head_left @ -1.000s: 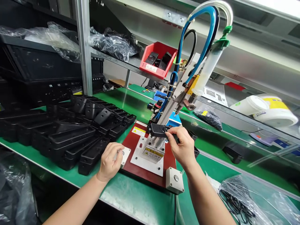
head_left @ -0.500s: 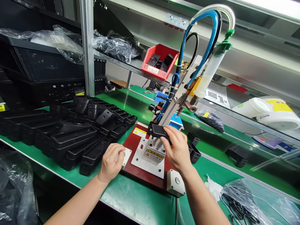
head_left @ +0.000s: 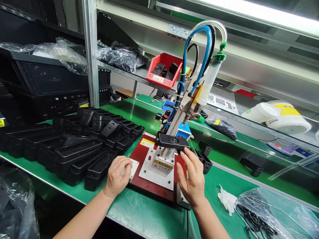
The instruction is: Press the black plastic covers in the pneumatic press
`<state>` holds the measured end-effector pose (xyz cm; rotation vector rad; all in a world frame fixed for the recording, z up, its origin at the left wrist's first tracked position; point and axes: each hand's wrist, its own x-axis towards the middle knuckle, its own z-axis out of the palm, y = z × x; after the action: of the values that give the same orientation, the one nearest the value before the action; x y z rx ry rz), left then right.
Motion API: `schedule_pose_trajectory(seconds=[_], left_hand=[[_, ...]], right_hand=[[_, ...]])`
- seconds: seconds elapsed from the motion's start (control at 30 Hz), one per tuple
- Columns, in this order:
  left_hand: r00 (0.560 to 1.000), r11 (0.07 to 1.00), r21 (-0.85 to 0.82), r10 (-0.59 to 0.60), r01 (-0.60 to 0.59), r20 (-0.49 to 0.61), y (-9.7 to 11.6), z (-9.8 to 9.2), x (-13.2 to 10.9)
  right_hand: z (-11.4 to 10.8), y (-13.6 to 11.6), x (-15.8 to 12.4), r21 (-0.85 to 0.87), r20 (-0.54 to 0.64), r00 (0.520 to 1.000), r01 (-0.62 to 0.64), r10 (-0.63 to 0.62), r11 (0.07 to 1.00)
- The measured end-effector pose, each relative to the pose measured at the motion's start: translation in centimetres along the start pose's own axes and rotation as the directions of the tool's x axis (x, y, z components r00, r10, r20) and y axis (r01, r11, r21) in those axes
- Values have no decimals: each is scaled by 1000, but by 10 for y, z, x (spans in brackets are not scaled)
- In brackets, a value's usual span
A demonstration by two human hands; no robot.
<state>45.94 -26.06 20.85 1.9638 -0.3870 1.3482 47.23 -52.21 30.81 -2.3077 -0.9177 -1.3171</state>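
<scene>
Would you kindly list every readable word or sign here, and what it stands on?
"小心伤手", "INJURE HAND": warning label on dispenser pedestal; its top line unreadable.
Triangle sign, words too small: sticker on red baseplate.
Too blurred: red bin label, black crate markings, printed sheet.

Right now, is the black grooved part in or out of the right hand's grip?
Out: the black grooved part sits atop the metal post, the right hand open beside it. Fingertip contact: cannot tell.

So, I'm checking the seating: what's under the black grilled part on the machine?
Below the black grilled part, a metal post shows, with a warning label lower down. The part's underside is covered from view.
</scene>
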Motion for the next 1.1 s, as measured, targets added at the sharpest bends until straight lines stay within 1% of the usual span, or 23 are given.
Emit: schedule_pose_trajectory(seconds=[0.1,0.2,0.27,0.37,0.57,0.7,0.83,1.0,1.07,1.1], left_hand=[[1000,1000,3,-5,5,-7,2,-1,0],[999,1000,-1,-20,19,-26,4,-3,1],[999,1000,3,-27,27,-39,5,-3,2],[998,1000,21,-15,16,-56,5,-4,1],[995,997,67,47,-41,-86,4,-4,-3],[996,993,107,60,-52,-65,5,-1,-3],[998,985,163,61,-56,-26,8,3,1],[998,979,196,63,-61,-2,9,5,0],[997,979,192,73,-70,-5,9,5,-2],[997,979,188,75,-73,-6,9,5,-3]], right_hand=[[-11,2,-39,11,61,997,-44,43,999],[-19,4,-76,-3,143,984,-103,102,995],[-22,5,-95,-10,166,977,-137,137,991],[-22,4,-111,-14,148,980,-134,135,991],[-19,4,-129,-4,30,990,-141,141,990],[-18,2,-136,7,0,988,-154,154,988],[-17,2,-128,-26,6,972,-233,234,972],[-15,2,-117,-12,-3,971,-237,237,971],[-17,3,-115,18,-6,972,-236,236,972],[-20,5,-115,47,11,969,-247,246,968]])
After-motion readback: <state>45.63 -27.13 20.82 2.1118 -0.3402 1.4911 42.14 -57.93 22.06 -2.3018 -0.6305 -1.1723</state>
